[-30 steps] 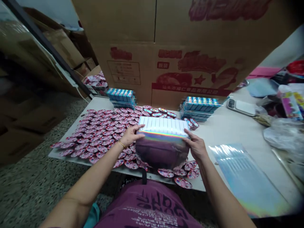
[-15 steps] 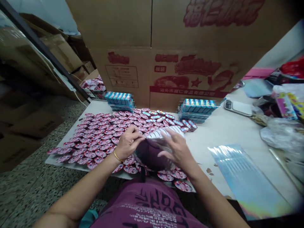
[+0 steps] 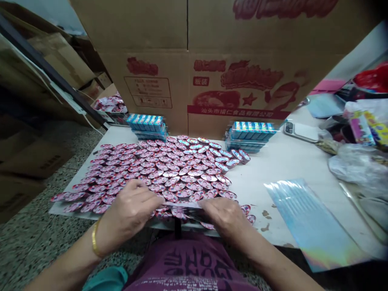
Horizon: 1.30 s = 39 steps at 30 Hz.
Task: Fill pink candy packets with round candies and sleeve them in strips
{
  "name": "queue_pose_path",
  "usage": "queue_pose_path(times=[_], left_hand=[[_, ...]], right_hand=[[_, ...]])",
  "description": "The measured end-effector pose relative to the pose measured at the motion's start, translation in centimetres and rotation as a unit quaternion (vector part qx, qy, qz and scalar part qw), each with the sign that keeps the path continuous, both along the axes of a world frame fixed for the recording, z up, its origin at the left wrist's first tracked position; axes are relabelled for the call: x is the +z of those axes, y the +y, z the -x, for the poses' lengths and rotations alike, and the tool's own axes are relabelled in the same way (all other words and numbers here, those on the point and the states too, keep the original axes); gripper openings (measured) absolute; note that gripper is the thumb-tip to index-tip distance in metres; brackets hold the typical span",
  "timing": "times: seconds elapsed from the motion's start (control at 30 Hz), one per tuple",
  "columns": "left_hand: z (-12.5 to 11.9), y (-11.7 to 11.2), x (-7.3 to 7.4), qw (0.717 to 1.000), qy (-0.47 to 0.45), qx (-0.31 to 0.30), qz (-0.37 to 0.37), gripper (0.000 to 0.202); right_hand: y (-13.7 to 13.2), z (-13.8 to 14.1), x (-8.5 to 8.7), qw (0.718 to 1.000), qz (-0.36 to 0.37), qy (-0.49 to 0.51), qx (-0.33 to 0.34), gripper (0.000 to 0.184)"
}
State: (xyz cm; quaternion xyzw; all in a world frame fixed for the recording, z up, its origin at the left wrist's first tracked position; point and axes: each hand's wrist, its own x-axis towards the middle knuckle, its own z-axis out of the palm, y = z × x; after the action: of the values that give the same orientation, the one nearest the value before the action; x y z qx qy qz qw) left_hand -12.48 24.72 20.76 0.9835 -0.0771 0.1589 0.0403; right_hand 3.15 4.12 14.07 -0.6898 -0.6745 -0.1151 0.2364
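A see-through plastic bag (image 3: 189, 205) is stretched sideways between my hands, low over the table's near edge. My left hand (image 3: 131, 208), with a gold bangle at the wrist, pinches the bag's left side; its fingertips are partly hidden. On the other side my right hand (image 3: 226, 211) grips the bag's right end with fingers curled. Beneath and beyond the hands, many oval pink and red packs (image 3: 169, 165) stand close together on the white table. Some farther ones have blue tops.
A large printed cardboard box (image 3: 145, 89) rises behind the packs. Blue box stacks stand at left (image 3: 147, 123) and right (image 3: 250, 131). Shiny plastic sheets (image 3: 309, 222) lie on the right, with a scale (image 3: 300, 131) and crumpled plastic bags (image 3: 357, 165) farther back.
My hands have moved apart and down towards me, pulling the bag taut. My right hand, loosely spread before, has closed on the bag's edge. More packs show beyond it.
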Motion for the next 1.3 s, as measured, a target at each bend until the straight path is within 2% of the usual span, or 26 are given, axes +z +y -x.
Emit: queue_pose_path(times=[0.1,0.17,0.27,0.33,0.4,0.47,0.53,0.6,0.63,0.7,0.77,0.83,0.9,0.97,1.07,1.17,1.3], left_hand=[[0.9,1.2,1.0,1.000,0.009,-0.019,0.023,0.019],[0.9,2.0,1.8,0.999,0.013,-0.033,0.033,0.015],[-0.2,4.4,2.7,0.999,-0.006,-0.027,0.025,0.011],[-1.8,7.1,2.2,0.999,0.010,0.031,0.027,0.018],[-4.1,10.4,0.1,0.988,0.098,0.110,0.054,0.029],[-6.8,13.5,-3.4,0.960,0.202,0.171,0.087,0.036],[-9.4,15.4,-7.5,0.935,0.268,0.228,0.039,0.033],[-11.8,15.5,-11.2,0.929,0.248,0.275,-0.023,0.027],[-12.8,14.9,-12.7,0.939,0.222,0.261,-0.031,0.026],[-14.8,13.0,-15.2,0.966,0.189,0.174,0.000,0.037],[-16.7,11.0,-17.0,0.968,0.217,0.109,0.061,0.029],[-18.3,9.9,-18.5,0.947,0.276,0.112,0.116,0.021],[-19.4,9.7,-19.6,0.932,0.310,0.122,0.143,0.024],[-20.0,10.1,-20.4,0.932,0.311,0.116,0.147,0.028],[-20.1,10.7,-21.3,0.935,0.308,0.109,0.138,0.030],[-19.9,10.8,-21.9,0.935,0.311,0.102,0.135,0.031],[-19.8,10.8,-22.6,0.939,0.305,0.104,0.118,0.032]], right_hand=[[-2.0,-0.9,-1.3,0.999,-0.007,0.047,-0.014,0.023],[-2.3,-1.4,-2.0,0.995,-0.009,0.093,-0.022,0.022],[-0.9,-2.5,-2.6,0.985,-0.024,0.168,-0.036,0.018],[1.0,-3.9,-3.4,0.974,-0.043,0.214,-0.057,0.018],[3.6,-5.7,-5.3,0.960,-0.042,0.260,-0.094,0.020],[6.6,-7.6,-8.1,0.945,-0.006,0.298,-0.138,0.022],[9.7,-9.1,-11.4,0.931,0.054,0.322,-0.163,0.023],[12.5,-10.2,-14.2,0.924,0.093,0.332,-0.167,0.022],[13.7,-10.4,-15.3,0.922,0.102,0.335,-0.163,0.023],[15.3,-10.7,-16.8,0.921,0.106,0.340,-0.155,0.024],[16.0,-10.6,-17.6,0.924,0.091,0.334,-0.162,0.024],[15.8,-10.2,-18.0,0.936,0.064,0.289,-0.189,0.023],[15.2,-9.7,-18.4,0.954,0.048,0.203,-0.217,0.025],[14.7,-9.1,-18.8,0.965,0.054,0.107,-0.232,0.029],[14.2,-8.4,-19.5,0.969,0.075,0.007,-0.237,0.034],[14.1,-8.0,-20.4,0.970,0.064,-0.033,-0.233,0.033],[14.5,-7.5,-21.2,0.975,0.018,-0.024,-0.218,0.025]])
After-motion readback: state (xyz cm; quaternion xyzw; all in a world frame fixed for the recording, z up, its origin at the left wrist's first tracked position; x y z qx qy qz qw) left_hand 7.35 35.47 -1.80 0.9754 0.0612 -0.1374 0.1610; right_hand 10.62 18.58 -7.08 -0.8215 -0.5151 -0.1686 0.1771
